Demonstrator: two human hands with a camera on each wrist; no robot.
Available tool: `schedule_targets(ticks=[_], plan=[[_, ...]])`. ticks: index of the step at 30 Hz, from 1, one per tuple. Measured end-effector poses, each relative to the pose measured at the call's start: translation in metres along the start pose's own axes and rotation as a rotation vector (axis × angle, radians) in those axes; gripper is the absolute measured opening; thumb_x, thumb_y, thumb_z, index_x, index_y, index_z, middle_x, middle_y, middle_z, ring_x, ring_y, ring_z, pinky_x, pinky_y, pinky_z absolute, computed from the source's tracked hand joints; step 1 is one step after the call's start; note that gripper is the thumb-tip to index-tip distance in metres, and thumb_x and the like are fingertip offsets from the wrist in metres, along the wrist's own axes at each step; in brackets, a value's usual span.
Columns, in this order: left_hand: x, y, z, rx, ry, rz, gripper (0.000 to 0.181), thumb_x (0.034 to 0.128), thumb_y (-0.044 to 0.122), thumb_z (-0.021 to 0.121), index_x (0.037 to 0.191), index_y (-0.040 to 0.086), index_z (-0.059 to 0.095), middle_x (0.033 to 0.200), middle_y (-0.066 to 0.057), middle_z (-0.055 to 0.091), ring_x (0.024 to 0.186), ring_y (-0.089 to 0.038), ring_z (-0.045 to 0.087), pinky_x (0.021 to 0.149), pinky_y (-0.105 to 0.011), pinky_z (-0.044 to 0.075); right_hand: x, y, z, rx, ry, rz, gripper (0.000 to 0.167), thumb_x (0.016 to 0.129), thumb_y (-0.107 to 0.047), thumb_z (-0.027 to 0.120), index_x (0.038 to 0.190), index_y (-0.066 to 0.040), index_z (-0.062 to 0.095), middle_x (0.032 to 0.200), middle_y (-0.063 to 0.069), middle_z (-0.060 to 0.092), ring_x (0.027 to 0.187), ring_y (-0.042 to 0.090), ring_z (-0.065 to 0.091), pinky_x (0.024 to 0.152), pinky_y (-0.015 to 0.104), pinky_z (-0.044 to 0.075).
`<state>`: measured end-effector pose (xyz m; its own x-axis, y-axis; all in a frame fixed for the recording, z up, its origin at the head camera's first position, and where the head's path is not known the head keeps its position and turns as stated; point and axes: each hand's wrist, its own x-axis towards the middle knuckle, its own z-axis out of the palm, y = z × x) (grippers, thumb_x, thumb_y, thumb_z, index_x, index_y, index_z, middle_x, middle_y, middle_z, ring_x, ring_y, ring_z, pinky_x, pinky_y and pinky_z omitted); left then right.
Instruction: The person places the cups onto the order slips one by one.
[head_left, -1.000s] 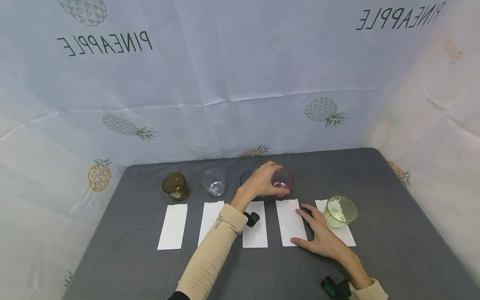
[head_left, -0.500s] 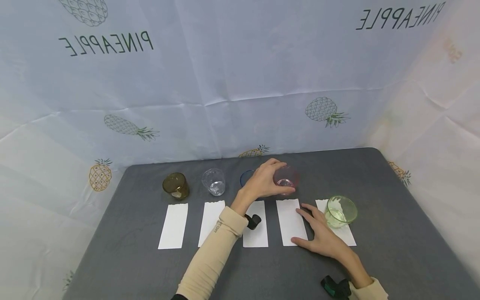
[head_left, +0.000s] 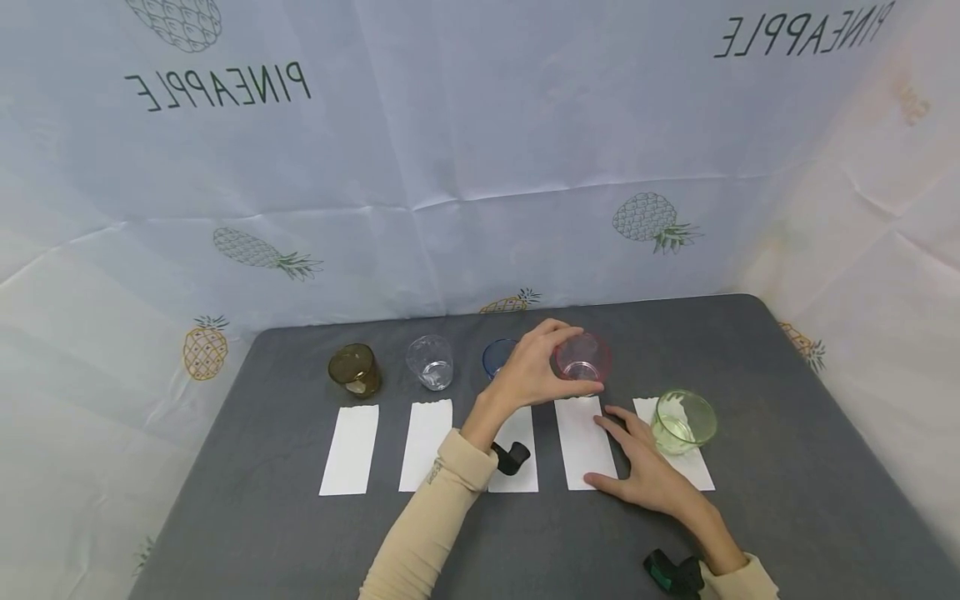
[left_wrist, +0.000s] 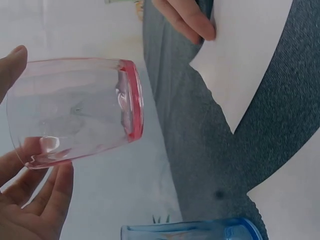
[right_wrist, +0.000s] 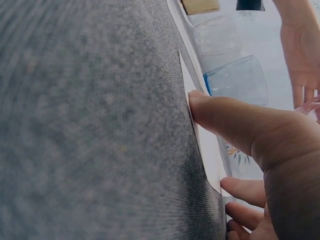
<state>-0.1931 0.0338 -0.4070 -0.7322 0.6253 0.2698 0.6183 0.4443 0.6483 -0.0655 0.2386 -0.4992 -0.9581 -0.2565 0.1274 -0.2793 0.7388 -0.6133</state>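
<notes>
My left hand [head_left: 534, 367] grips a clear pink-tinted glass [head_left: 585, 357] between thumb and fingers. In the left wrist view this glass [left_wrist: 75, 107] is off the table, with its thick pink base to the right. My right hand [head_left: 648, 471] lies at the right edge of a white paper strip [head_left: 581, 442], thumb and fingertips touching it, fingers spread. A green glass [head_left: 684, 421] stands on the rightmost paper strip [head_left: 693, 473], just beyond the right hand. A blue glass [head_left: 495, 357] sits behind the left hand, partly hidden by it.
A brown glass [head_left: 355, 371] and a colourless glass [head_left: 431, 363] stand toward the back left of the grey table [head_left: 247, 467]. In front of them lie more white paper strips [head_left: 350, 450]. A pineapple-print cloth [head_left: 450, 125] hangs behind the table.
My left hand has carried the pink glass a little to the right, away from the blue glass, which shows more now. The right hand has stayed in place.
</notes>
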Motion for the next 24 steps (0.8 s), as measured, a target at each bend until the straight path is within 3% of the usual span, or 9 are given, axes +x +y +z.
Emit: schedule_targets(ticks=[18, 24], plan=[[-0.014, 0.020, 0.004, -0.061, 0.014, 0.074, 0.078, 0.0758, 0.036, 0.090, 0.141, 0.006, 0.060, 0.135, -0.006, 0.061, 0.121, -0.021, 0.063, 0.099, -0.029, 0.056, -0.002, 0.001, 0.001, 0.009, 0.020, -0.035, 0.087, 0.075, -0.034, 0.090, 0.144, 0.005, 0.052, 0.148, 0.030, 0.041, 0.136, 0.053, 0.037, 0.102, 0.073, 0.039], [-0.022, 0.022, 0.009, -0.076, -0.003, 0.060, 0.078, 0.0749, 0.037, 0.091, 0.140, 0.008, 0.061, 0.134, -0.005, 0.061, 0.120, -0.020, 0.063, 0.099, -0.028, 0.055, -0.001, 0.002, 0.001, 0.026, 0.013, -0.042, 0.088, 0.078, -0.034, 0.089, 0.145, 0.007, 0.050, 0.148, 0.031, 0.041, 0.135, 0.053, 0.038, 0.101, 0.074, 0.040]])
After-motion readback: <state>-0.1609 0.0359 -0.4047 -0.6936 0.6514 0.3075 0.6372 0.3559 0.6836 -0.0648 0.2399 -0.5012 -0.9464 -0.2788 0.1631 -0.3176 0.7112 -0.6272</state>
